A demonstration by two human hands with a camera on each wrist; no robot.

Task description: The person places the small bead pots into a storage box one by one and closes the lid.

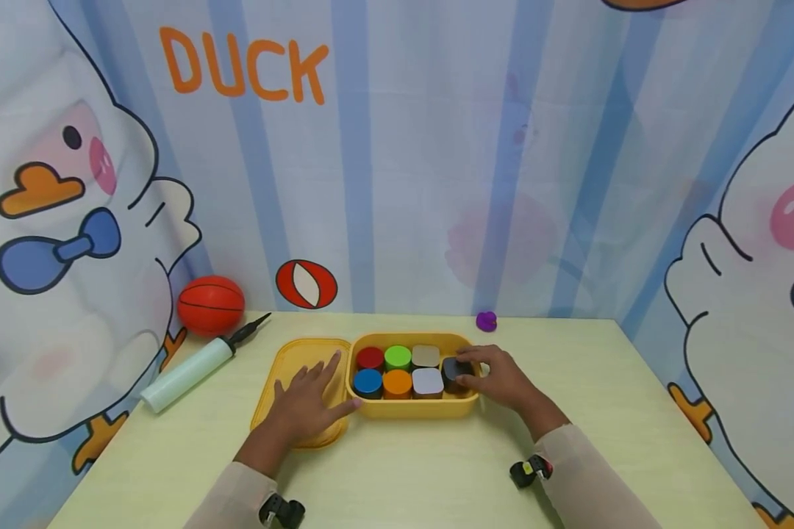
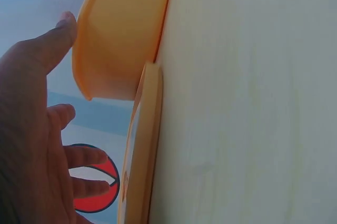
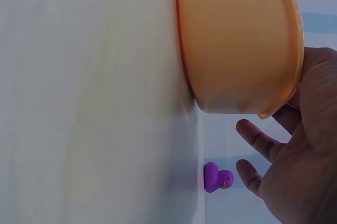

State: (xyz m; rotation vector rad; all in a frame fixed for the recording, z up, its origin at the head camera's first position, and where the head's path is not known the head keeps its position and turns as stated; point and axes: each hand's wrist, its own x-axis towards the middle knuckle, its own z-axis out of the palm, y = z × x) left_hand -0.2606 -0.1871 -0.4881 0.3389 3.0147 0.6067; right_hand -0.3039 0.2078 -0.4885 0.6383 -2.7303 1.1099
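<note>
A yellow box stands on the table with several small blocks inside. Round ones are a red block, a green block, a blue block and an orange block; a beige block and a white block look squarish. At the box's right end my right hand pinches a black block between thumb and fingers. My left hand is spread over the yellow lid, its thumb at the box's left rim. The right fingertips are hidden behind the box in the right wrist view.
Left of the lid lies a pale green hand pump with a black nozzle. A red ball sits at the back left. A small purple rubber duck stands at the back edge, before a duck-printed curtain.
</note>
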